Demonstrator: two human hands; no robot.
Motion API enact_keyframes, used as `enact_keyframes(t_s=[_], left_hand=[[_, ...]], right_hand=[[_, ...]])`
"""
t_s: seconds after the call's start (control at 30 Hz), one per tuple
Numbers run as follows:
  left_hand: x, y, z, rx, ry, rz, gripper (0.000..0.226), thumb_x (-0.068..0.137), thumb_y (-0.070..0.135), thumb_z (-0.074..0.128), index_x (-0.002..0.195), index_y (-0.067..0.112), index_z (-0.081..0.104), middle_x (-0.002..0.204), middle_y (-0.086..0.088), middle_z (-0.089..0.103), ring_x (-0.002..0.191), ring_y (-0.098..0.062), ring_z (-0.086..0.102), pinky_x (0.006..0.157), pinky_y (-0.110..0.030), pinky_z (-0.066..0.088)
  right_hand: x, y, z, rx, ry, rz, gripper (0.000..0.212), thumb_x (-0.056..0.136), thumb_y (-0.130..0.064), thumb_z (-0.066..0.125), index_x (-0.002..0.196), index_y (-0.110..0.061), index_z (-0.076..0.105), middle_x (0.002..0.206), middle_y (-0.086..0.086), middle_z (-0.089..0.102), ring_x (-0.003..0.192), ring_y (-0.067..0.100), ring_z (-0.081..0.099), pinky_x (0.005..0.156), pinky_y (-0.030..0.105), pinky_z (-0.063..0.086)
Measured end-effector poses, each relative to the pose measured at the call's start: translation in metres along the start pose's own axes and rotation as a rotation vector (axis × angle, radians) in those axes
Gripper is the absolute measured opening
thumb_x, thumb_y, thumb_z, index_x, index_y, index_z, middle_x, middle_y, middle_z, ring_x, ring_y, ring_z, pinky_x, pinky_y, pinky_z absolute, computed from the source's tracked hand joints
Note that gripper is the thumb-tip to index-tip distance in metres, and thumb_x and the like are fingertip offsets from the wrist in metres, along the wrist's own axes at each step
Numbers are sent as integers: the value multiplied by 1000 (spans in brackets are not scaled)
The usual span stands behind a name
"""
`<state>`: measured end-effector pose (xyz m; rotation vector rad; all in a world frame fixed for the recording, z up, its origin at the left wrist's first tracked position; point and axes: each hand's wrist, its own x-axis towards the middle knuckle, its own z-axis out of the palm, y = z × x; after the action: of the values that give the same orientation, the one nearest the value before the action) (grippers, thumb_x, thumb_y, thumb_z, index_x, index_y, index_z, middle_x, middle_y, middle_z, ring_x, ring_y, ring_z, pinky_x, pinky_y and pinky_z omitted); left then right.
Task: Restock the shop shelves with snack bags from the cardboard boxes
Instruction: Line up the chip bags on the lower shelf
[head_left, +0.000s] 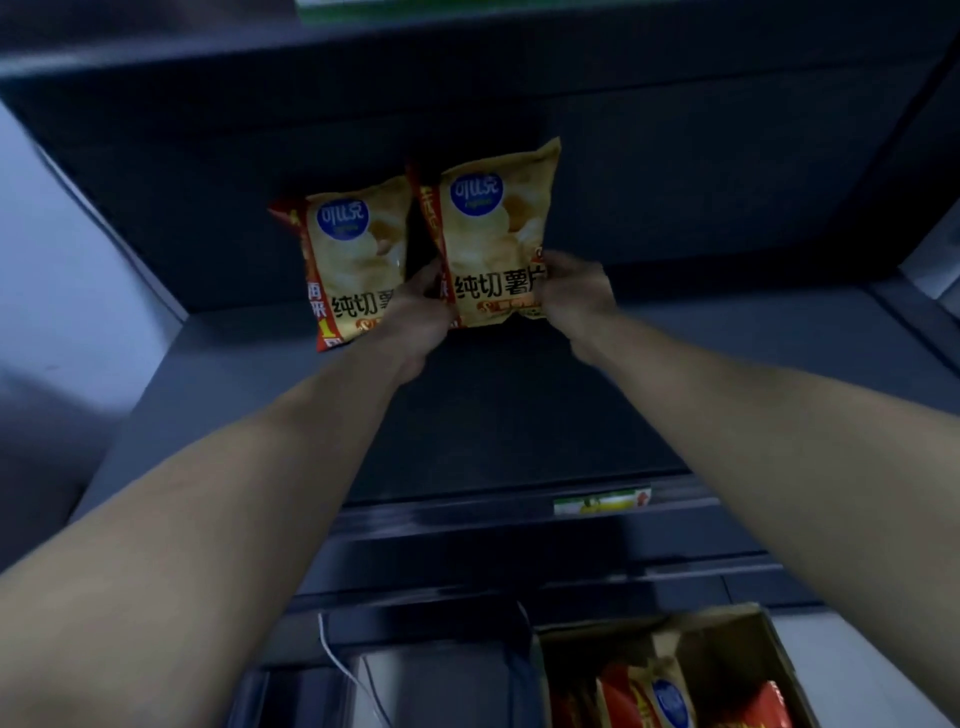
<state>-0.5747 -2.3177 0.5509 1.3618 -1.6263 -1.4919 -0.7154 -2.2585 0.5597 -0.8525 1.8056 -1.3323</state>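
Two yellow crisp bags with blue round logos stand upright at the back of a dark shelf (519, 415). The right bag (493, 234) is held from both sides: my left hand (418, 317) grips its lower left edge and my right hand (576, 299) grips its lower right edge. The left bag (353, 254) stands just beside it, touching my left hand's back. A cardboard box (774, 649) at the bottom right holds several more red and yellow snack bags (670, 699).
The shelf's front edge carries a price label (600, 501). Another dark shelf (467, 78) hangs overhead. A pale wall (62, 270) stands at the left. A white cable (337, 660) hangs below the shelf front.
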Motion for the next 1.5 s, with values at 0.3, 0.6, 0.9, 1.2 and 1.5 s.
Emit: enact_keyframes(t_s=[0.3, 0.6, 0.9, 1.2, 1.5], left_hand=[[9, 1, 5, 33, -6, -2, 68, 88, -9, 50, 147, 15, 28, 147, -5, 41, 133, -21, 40, 107, -29, 38], [-7, 4, 5, 43, -16, -5, 67, 88, -5, 54, 146, 18, 31, 144, -1, 44, 121, -17, 49, 102, -35, 46], [-47, 5, 16, 174, 31, -8, 59, 89, -5, 52, 144, 10, 36, 146, -8, 42, 131, -22, 44, 106, -35, 43], [-48, 8, 10, 138, 39, -126, 26, 93, 6, 53, 119, 11, 54, 112, -7, 55, 109, -23, 57, 98, -41, 50], [-17, 5, 9, 11, -11, -258, 8, 96, 14, 50, 100, 11, 57, 102, -6, 62, 90, -17, 62, 76, -31, 56]], right_hand=[[4, 13, -3, -15, -81, 23, 43, 94, -4, 49, 135, -16, 49, 110, -2, 61, 95, 9, 56, 79, 15, 45], [-9, 12, -14, -169, -115, 38, 30, 91, -8, 55, 121, -11, 57, 116, 8, 64, 103, 20, 61, 90, 30, 54], [-60, 1, -36, -330, -183, -30, 36, 93, -5, 53, 129, -9, 52, 116, 0, 59, 100, 11, 53, 84, 20, 42], [-47, -16, -31, -481, -39, -16, 42, 94, -21, 54, 133, -5, 47, 131, 10, 55, 117, 23, 54, 90, 29, 45], [-11, -9, -9, -281, -78, 160, 45, 92, -39, 55, 123, -6, 53, 110, 7, 60, 103, 22, 59, 88, 32, 53]])
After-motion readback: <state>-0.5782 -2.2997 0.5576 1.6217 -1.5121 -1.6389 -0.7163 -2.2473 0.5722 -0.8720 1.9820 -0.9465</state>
